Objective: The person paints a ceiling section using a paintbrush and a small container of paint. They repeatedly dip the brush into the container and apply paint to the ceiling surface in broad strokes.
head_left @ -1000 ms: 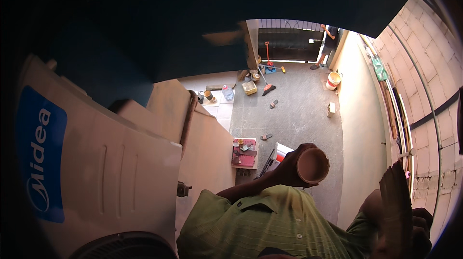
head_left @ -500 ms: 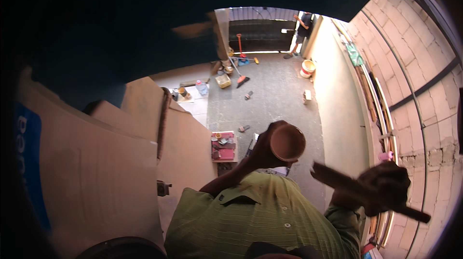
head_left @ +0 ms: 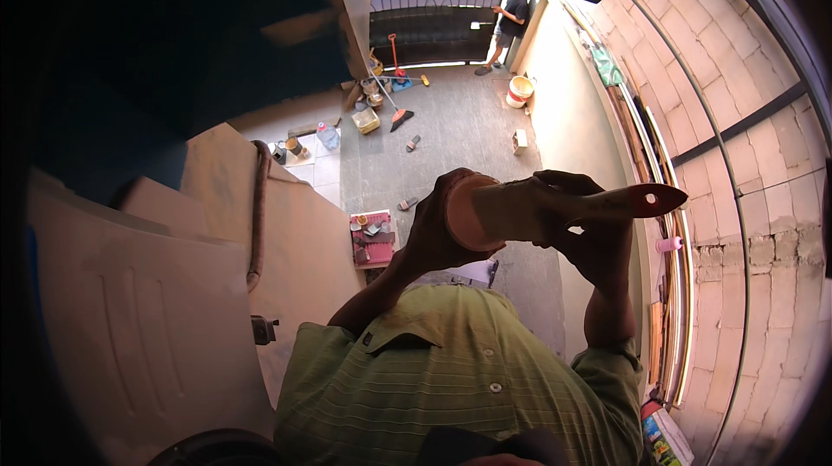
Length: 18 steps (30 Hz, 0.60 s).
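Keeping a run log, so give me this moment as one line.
left hand: holds cup | right hand: holds brush | bristles: overlap cup opening, contact unclear | beyond: bucket, broom

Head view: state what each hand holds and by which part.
Left hand: cup, around its side. Right hand: brush, by its middle, between bristles and red handle tip.

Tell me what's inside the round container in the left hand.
Inside the container, a brownish-pink surface shows toward the left. The brush in the right hand covers much of the rest; what lies beneath it, and the depth, cannot be seen.
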Each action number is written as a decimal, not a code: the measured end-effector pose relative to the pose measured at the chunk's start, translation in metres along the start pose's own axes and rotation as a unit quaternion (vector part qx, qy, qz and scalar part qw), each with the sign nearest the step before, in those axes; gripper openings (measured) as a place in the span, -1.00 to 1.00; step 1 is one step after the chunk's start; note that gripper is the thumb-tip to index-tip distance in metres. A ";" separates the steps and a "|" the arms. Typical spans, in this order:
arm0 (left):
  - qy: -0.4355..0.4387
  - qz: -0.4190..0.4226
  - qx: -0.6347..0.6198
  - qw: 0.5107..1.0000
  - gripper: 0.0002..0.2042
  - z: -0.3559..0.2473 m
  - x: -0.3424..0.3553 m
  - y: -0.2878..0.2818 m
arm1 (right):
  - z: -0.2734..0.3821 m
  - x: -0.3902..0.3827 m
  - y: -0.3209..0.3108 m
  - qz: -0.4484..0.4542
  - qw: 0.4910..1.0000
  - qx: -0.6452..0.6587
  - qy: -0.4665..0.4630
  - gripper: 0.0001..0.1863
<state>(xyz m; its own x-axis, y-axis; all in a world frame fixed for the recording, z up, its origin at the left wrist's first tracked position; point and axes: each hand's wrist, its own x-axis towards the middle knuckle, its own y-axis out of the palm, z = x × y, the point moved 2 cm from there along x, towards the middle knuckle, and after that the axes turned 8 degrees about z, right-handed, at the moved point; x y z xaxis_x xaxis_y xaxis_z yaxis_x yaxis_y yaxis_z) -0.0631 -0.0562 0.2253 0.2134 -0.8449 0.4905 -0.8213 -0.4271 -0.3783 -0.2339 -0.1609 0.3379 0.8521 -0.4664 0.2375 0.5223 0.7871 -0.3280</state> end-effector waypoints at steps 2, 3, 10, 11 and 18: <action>-0.004 -0.001 -0.004 1.000 -0.07 -0.001 0.000 0.001 | 0.001 0.003 0.002 0.011 1.000 -0.014 0.006 -0.51; -0.006 -0.003 -0.003 1.000 -0.07 -0.001 -0.002 0.002 | 0.002 0.004 0.004 0.015 1.000 -0.021 0.010 -0.53; -0.013 0.001 0.005 1.000 -0.05 -0.010 -0.002 0.002 | -0.008 0.009 0.013 0.073 0.993 -0.089 0.014 -0.52; -0.013 0.003 0.011 1.000 -0.06 -0.012 -0.002 0.003 | -0.007 0.010 0.013 0.087 0.988 -0.123 0.015 -0.53; 0.008 0.009 0.048 0.999 -0.12 -0.014 0.000 0.006 | 0.004 0.017 0.017 0.148 0.958 -0.246 0.026 -0.65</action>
<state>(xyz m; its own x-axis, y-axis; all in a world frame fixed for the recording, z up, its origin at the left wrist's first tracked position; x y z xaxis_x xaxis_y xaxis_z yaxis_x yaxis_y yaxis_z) -0.0753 -0.0544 0.2346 0.1888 -0.8479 0.4954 -0.7702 -0.4408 -0.4610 -0.2110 -0.1544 0.3397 0.9591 -0.2819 0.0255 0.1993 0.6087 -0.7680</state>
